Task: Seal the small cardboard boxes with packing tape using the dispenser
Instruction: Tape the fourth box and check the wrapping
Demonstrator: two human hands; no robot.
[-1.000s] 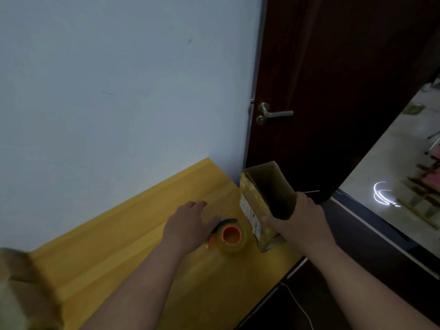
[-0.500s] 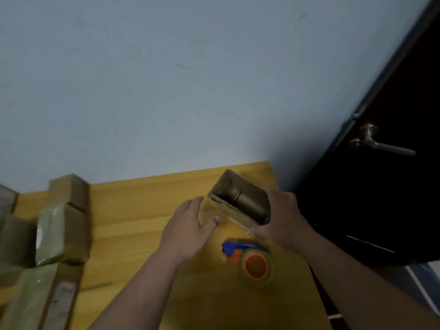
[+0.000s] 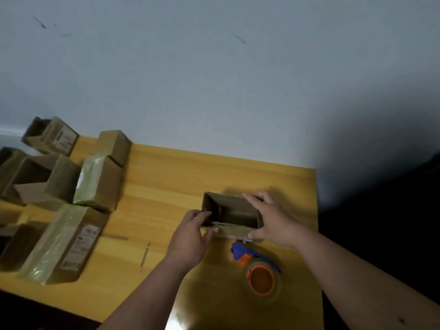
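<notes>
A small open cardboard box point(image 3: 232, 211) stands on the yellow wooden table point(image 3: 166, 177), its top open toward me. My left hand point(image 3: 192, 236) pinches the box's near left corner, thumb and fingers on the wall. My right hand point(image 3: 271, 219) grips the box's right end, fingers over the far rim and thumb on the near side. The tape dispenser point(image 3: 258, 270), blue with an orange core and a clear tape roll, lies on the table just in front of the box, touched by neither hand.
Several other cardboard boxes point(image 3: 95, 182) lie at the table's left, some wrapped in shiny tape, some open. A taped long box point(image 3: 64, 241) lies near the front left. A pale wall rises behind; dark space borders the table's right edge.
The view swung left, bringing the pile of boxes into sight. Both hands have set the box upright with its opening up, and the left hand has moved onto its near left corner.
</notes>
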